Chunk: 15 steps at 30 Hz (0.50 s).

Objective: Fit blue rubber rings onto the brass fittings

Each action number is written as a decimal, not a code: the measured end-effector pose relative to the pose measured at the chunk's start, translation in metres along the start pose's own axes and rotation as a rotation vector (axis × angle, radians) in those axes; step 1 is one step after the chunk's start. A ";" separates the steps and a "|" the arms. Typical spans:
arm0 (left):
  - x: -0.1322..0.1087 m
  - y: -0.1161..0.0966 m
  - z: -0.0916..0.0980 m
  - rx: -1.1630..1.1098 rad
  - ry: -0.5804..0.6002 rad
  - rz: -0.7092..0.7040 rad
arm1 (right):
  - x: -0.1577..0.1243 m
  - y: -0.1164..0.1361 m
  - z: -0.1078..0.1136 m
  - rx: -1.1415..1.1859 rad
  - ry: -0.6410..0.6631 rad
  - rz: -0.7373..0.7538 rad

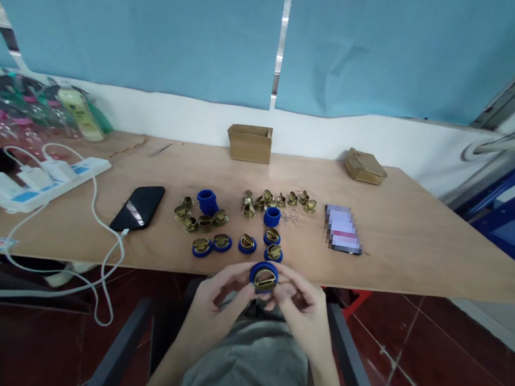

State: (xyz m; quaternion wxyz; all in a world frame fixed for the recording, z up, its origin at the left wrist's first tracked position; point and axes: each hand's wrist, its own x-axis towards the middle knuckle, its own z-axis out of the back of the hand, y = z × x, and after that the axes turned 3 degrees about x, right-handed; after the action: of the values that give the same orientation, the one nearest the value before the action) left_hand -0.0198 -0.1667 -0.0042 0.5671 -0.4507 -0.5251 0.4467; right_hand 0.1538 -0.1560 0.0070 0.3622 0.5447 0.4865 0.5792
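Both hands meet in front of the table's near edge around one brass part with a blue ring (264, 278). My left hand (227, 293) grips its left side, and my right hand (299, 300) has its fingers against the right side. Just beyond them lie several brass parts fitted with blue rings, among them one brass part in a ring (248, 243). Plain brass parts (204, 223) form a group on the left, and more brass parts (259, 204) sit farther back. Two stacks of blue rings, a left stack (207, 202) and a right stack (272, 216), stand among them.
A black phone (138, 208) and a white power strip (51, 183) with cables are on the left, near bottles (80, 114). A lit phone (343, 229) lies right. At the back are an open cardboard box (250, 144) and a brown package (365, 167).
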 end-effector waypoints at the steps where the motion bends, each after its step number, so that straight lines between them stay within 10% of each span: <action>1: 0.000 0.002 0.000 -0.007 0.003 -0.001 | 0.000 0.000 0.001 -0.012 0.009 0.009; 15: 0.005 0.012 0.000 0.123 -0.029 -0.107 | 0.001 -0.010 0.001 -0.218 -0.029 0.143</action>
State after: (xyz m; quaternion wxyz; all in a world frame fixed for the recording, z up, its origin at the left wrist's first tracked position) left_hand -0.0198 -0.1599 -0.0149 0.6090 -0.3797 -0.5281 0.4540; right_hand 0.1540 -0.1526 -0.0022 0.3838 0.5438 0.3751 0.6452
